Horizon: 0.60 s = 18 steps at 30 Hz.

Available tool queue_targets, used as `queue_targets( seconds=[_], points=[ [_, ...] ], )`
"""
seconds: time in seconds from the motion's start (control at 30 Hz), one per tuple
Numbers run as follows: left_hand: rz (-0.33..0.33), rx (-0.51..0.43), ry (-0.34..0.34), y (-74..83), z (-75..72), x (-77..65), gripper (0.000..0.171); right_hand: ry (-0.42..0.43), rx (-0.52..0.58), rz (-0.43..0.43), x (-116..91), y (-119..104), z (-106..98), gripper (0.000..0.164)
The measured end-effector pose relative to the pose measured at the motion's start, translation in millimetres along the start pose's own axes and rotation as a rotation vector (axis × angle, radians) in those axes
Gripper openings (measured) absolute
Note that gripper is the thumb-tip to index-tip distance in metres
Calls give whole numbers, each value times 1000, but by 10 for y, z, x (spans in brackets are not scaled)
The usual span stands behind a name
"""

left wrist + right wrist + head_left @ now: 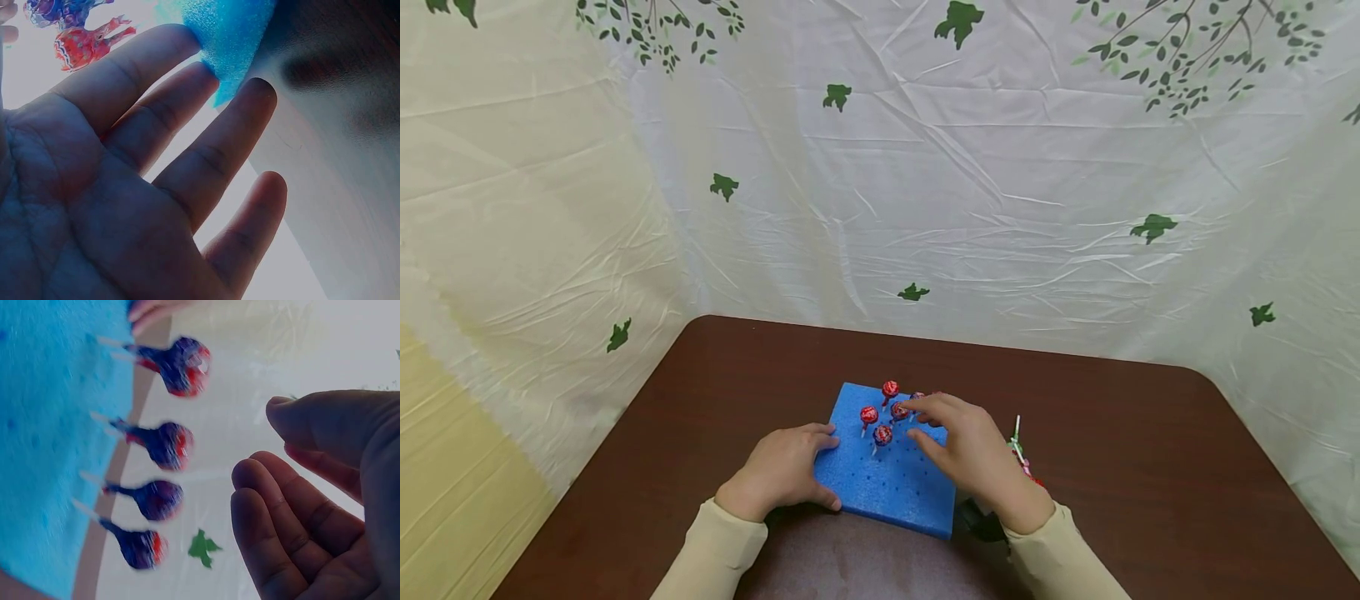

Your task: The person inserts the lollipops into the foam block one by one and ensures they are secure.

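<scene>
A blue foam board (pixel 895 500) dotted with small holes lies on the table. Several lollipops in red and purple wrappers (pixel 882 435) stand in its far half, sticks down. My left hand (pixel 784 471) rests at the board's left side, thumb by the near corner; in the left wrist view its fingers (pixel 212 156) are straight and spread, some tips against the blue edge. Over the lollipops hovers my right hand (pixel 970 442), fingers loosely bent and holding nothing. The right wrist view shows a row of lollipops (pixel 172 447) beside these fingers (pixel 259 531), with a gap between.
More wrapped lollipops (pixel 1019 454) lie on the brown table (pixel 1150 467) to the right of the board, partly hidden by my right hand. A dark object (pixel 981 521) sits under my right wrist. A white curtain with leaf prints (pixel 1000 167) hangs behind the table.
</scene>
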<state>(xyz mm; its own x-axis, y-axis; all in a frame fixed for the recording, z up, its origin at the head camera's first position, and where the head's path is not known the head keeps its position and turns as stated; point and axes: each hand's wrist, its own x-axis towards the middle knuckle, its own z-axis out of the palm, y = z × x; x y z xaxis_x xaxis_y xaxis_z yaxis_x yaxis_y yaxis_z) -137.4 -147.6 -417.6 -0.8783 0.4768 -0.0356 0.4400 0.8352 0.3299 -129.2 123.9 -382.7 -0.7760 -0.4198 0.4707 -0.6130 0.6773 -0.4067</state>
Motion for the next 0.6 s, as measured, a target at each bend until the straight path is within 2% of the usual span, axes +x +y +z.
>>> queue_targets(
  seconds=[0.27,0.43,0.6],
  points=[
    [7,-3,0,2,0,11,84,100,5,-4,-160,230,-323,46],
    [3,-1,-4,-4,4,14,84,152,-47,72,-328,463,-535,44],
    [-3,-7,-5,2,-7,8,83,132,-84,152,-549,666,-631,44]
  ],
)
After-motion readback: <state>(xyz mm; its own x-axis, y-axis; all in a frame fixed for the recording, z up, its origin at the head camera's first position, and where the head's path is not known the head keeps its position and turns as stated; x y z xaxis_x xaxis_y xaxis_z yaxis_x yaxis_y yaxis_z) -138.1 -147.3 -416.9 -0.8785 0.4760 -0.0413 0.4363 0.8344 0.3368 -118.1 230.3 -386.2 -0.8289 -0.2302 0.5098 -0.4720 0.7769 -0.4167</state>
